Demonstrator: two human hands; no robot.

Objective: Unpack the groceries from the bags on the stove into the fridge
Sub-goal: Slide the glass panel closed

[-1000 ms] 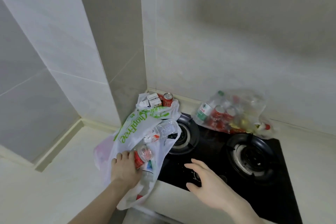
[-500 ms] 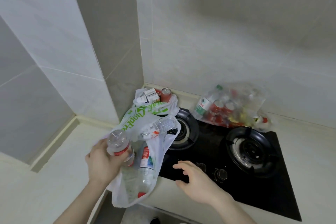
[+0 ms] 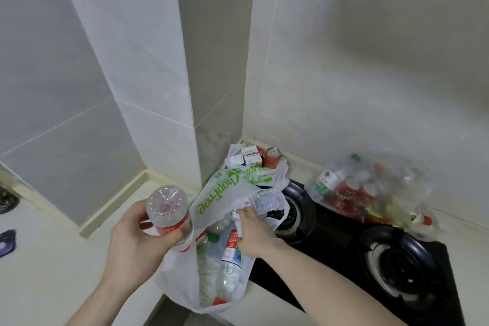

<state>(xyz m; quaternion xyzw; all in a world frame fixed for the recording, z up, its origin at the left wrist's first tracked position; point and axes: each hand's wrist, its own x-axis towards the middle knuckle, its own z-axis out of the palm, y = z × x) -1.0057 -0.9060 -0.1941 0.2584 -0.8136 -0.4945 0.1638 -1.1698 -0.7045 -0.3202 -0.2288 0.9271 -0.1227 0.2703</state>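
Note:
My left hand [image 3: 135, 241] grips a clear water bottle [image 3: 168, 210] with a red label, bottom end up, lifted to the left of the bag. A white plastic bag [image 3: 217, 196] with green lettering lies over the stove's left edge and holds more bottles. My right hand [image 3: 252, 233] reaches into its mouth, fingers curled on a second clear bottle [image 3: 264, 200]. Another bottle with a red and green label [image 3: 231, 249] lies lower in the bag. A clear bag [image 3: 370, 190] with red cans and a green-labelled bottle sits behind the burners.
The black gas stove [image 3: 344, 246] has a left burner [image 3: 296, 209] and a right burner [image 3: 399, 270]. Small cartons [image 3: 248, 155] and a red can [image 3: 272, 156] stand in the corner behind the white bag. Tiled walls enclose the pale counter [image 3: 53, 259].
My left hand lifted the red-labelled bottle out of the white bag and up to the left. My right hand left the stove's front edge and reached into the bag onto another bottle.

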